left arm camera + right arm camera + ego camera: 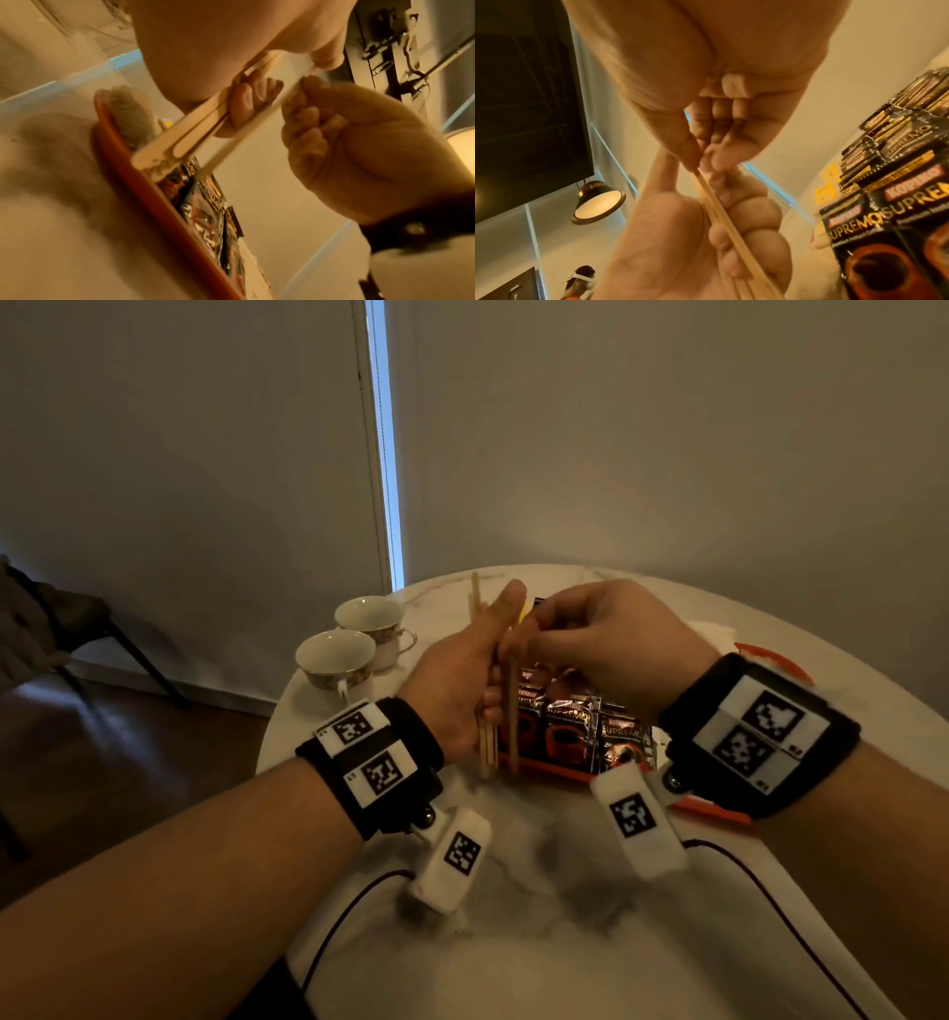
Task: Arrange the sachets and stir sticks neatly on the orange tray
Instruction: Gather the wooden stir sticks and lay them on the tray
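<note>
- Holding the stir sticks (488,737) upright over the tray's left edge, the left hand (462,690) curls round the bunch.
- They look light, thin and stiff, probably snappable, so I'd grip mid-length.
- Right hand (590,649) pinches one stick (246,134) near its top.
- Sachets (575,726) lie overlapping along the orange tray (714,811) near edge; likely slippery foil.

Sachets (580,726) in row on tray (711,814) — two cups (354,644) left of tray, on table (539,942).

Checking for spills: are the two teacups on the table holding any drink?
No, both teacups show bare pale insides in the head view.
</note>
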`<state>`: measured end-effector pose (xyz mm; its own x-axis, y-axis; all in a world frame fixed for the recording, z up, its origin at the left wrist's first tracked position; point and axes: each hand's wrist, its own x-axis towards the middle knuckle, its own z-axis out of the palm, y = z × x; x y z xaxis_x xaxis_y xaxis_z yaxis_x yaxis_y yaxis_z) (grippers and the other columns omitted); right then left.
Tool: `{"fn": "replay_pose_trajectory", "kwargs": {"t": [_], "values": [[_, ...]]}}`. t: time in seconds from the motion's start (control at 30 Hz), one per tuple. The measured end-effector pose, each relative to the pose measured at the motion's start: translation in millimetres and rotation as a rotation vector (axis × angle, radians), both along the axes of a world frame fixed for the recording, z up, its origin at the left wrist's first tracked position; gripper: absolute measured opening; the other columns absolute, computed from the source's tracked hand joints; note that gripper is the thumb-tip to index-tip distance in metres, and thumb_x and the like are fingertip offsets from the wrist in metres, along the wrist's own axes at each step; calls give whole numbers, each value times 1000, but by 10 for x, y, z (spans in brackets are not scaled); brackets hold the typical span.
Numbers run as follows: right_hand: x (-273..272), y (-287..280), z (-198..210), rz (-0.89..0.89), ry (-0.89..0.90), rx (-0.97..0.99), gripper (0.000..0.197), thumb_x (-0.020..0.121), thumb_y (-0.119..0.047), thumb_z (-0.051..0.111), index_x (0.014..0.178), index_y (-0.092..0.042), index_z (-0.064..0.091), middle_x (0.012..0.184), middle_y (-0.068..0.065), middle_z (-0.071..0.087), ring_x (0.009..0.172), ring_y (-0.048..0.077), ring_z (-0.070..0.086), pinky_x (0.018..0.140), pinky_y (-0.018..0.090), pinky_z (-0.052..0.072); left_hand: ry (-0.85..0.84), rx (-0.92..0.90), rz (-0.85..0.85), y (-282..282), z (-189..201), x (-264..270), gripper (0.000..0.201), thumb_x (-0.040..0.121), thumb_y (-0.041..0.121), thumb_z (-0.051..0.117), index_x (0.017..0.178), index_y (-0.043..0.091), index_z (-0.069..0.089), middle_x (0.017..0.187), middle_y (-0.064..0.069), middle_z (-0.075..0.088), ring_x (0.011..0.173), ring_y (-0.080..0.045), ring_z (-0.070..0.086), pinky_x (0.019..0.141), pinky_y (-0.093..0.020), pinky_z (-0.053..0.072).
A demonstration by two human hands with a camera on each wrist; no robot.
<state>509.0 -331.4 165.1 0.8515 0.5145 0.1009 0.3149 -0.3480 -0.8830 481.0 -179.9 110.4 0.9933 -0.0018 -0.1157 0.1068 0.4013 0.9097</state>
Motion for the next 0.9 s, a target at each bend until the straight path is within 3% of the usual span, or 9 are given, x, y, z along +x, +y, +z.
{"fn": "replay_pose_trajectory", "kwargs": {"t": [0.1, 0.17, 0.23, 0.3, 0.37, 0.47, 0.57, 0.73, 0.9], "values": [[63, 30, -97, -32, -105, 44, 12, 90, -4, 69, 93, -10, 78, 76, 6, 76, 64, 18, 68, 66, 36, 60, -34, -30, 2, -149, 35, -11, 55, 83, 59, 67, 97, 6, 66, 59, -1, 49, 40, -10, 42, 40, -17, 32], [116, 11, -180, -65, -103, 108, 14, 90, -7, 69, 95, -16, 78, 84, 8, 77, 73, 24, 72, 74, 42, 61, -73, 56, 18, -178, 5, 40, 52, 79, 64, 68, 87, 13, 64, 59, 0, 39, 44, -10, 32, 42, -22, 25], [146, -6, -273, -122, -71, 216, 12, 93, -15, 70, 100, -20, 77, 93, 8, 76, 76, 21, 68, 70, 36, 59, -87, 68, 69, -176, -14, 95, 50, 81, 66, 66, 61, 21, 60, 54, 2, 32, 45, -11, 28, 43, -24, 22], [152, -10, -371, -176, 125, 434, 15, 97, -18, 66, 110, -13, 73, 98, 7, 74, 81, 16, 67, 71, 30, 57, -106, 13, 128, -199, 30, 153, 57, 88, 65, 63, 53, 22, 46, 51, 1, 31, 44, -13, 30, 42, -23, 25], [159, -21, -474, -183, 450, 613, 27, 100, -26, 62, 116, -5, 67, 101, 11, 70, 85, 19, 69, 77, 34, 59, -164, -52, 205, -227, 108, 219, 57, 95, 60, 59, 59, 20, 40, 52, -1, 30, 42, -15, 33, 41, -23, 30], [144, -38, -592, -98, 867, 653, 50, 101, -48, 53, 123, -5, 65, 113, 19, 71, 100, 27, 70, 99, 42, 54, -266, -56, 286, -249, 194, 305, 47, 100, 53, 56, 71, 17, 47, 53, 0, 32, 41, -13, 33, 40, -22, 31], [114, -37, -625, -51, 1026, 751, 64, 100, -54, 49, 132, 1, 61, 133, 24, 64, 126, 37, 62, 115, 50, 41, -376, -10, 302, -292, 189, 371, 42, 91, 54, 64, 76, 15, 54, 53, 3, 37, 45, -11, 34, 44, -27, 30], [136, -61, -581, -108, 1051, 864, 60, 103, -48, 46, 134, 2, 60, 129, 21, 68, 128, 33, 61, 114, 48, 43, -399, 172, 283, -362, 73, 411, 47, 87, 63, 71, 64, 24, 60, 60, -1, 52, 57, -19, 49, 62, -36, 45], [158, -97, -565, -158, 1078, 837, 42, 105, -41, 47, 116, -4, 64, 109, 19, 71, 108, 30, 70, 97, 42, 56, -409, 236, 277, -409, 78, 360, 43, 84, 54, 73, 70, 18, 53, 55, -2, 47, 46, -16, 41, 50, -28, 42]]}}
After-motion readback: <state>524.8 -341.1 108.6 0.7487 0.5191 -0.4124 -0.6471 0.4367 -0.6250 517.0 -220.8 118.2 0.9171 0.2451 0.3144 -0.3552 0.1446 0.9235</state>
